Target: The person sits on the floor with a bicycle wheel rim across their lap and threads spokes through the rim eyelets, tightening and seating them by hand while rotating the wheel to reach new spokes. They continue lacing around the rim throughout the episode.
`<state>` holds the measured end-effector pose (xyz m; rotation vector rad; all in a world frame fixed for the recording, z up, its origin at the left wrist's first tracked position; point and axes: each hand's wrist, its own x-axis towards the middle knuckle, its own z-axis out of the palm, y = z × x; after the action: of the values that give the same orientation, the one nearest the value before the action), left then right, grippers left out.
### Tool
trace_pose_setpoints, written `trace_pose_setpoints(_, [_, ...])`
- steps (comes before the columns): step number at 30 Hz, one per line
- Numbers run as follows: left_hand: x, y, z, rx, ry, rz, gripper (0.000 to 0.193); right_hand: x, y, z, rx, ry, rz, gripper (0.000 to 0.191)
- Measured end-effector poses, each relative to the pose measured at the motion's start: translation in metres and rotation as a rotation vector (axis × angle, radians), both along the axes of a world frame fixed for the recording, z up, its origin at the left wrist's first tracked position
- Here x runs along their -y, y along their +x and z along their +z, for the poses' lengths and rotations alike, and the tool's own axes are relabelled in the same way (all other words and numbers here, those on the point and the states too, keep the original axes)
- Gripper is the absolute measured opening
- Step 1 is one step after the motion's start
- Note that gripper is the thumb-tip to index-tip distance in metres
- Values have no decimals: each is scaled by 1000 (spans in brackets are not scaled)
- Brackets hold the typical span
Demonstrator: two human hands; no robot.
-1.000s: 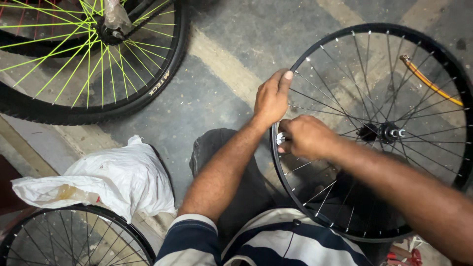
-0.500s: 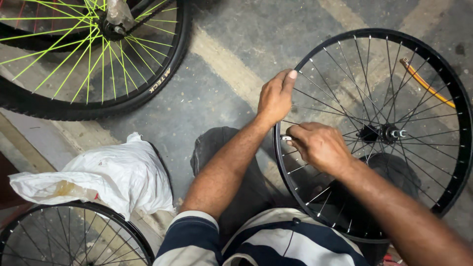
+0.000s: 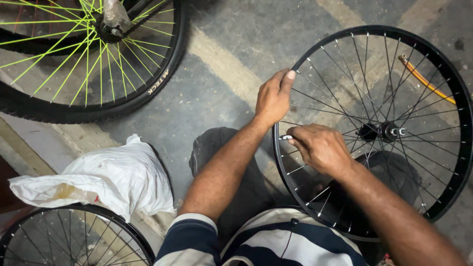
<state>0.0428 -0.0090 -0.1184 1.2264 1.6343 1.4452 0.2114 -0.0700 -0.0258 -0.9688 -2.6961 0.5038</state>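
Bare black wheel rim (image 3: 284, 162), spoked and without a tyre, stands on the grey concrete floor (image 3: 217, 93) in front of the person's knees, its hub (image 3: 382, 132) to the right of both hands.

Going left to right, the risks as I judge them: the white plastic bag (image 3: 106, 177) and the second bare wheel (image 3: 74, 236) lie near the left elbow, so a wide swing of that arm could knock them. The left hand (image 3: 272, 98) alone steadies the rim; if that grip slackens, the wheel could roll or tip while the other hand works. The small silvery tool (image 3: 286, 137) sits at a spoke end by the rim, and it could slip off there, driving fingers into the thin spokes (image 3: 345, 74).

Left arm reaches forward nearly straight, the hand draped over the rim's upper left edge, fingers curled around it and thumb pointing up. Right arm comes in from the lower right, wrist bent, the right hand (image 3: 320, 148) pinched shut on the tool just inside the rim. The two hands are close but not touching.
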Motion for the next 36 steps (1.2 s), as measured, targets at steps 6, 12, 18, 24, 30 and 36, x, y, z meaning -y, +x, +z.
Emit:
trace_pose_setpoints(6, [1, 0, 5, -44, -28, 9, 51, -12, -1, -5, 75, -263, -105, 25])
trace_pose_setpoints(12, [2, -1, 7, -65, -14, 18, 51, -45, -12, -23, 248, -761, -174, 35])
trace_pose_setpoints(18, [3, -1, 6, -39, 24, 23, 50, -23, -12, -7, 68, -368, 35, 48])
trace_pose_setpoints(24, [2, 1, 4, -50, -15, 24, 50, -19, -26, 9, 360, -322, -33, 39])
trace_pose_setpoints(30, [0, 1, -6, -57, 15, 18, 47, -12, -28, -7, 231, 286, 263, 24])
trace_pose_setpoints(36, [-2, -1, -4, -14, -33, 14, 45, -13, -12, -5, 59, 50, 196, 21])
